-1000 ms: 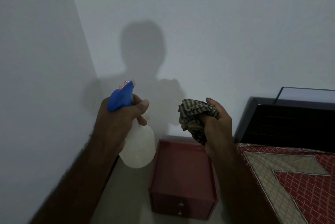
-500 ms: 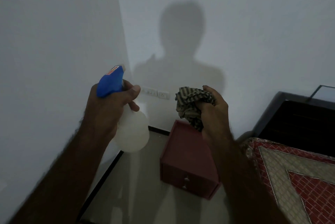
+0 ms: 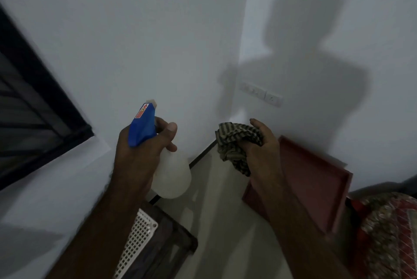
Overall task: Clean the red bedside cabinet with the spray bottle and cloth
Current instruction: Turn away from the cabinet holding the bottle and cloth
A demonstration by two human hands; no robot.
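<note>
Head, cabinet (image 3: 316, 188) below right hand (image 3: 262, 157) gripping cloth (image 3: 234, 143), left hand (image 3: 137, 159) gripping bottle (image 3: 173, 179)

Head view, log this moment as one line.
left hand: grips spray bottle | right hand: grips cloth | red cabinet: on floor, not touched

Can't read a single proper word anywhere, tbh. Only label in sight: a small red sticker (image 3: 141, 110) stuck on top of the blue trigger head of the spray bottle (image 3: 171, 175), right up by the nozzle. Looks like a pale arrow shape at the nozzle end of it and a tiny yellowish round mark just below that. Can't tell if it's a logo or a symbol, way too blurry. No lettering legible on it at all, just red smear. Same deal with the white switch plate (image 3: 261, 94) on the wall near the corner: too small and soft to make out any marking.
</note>
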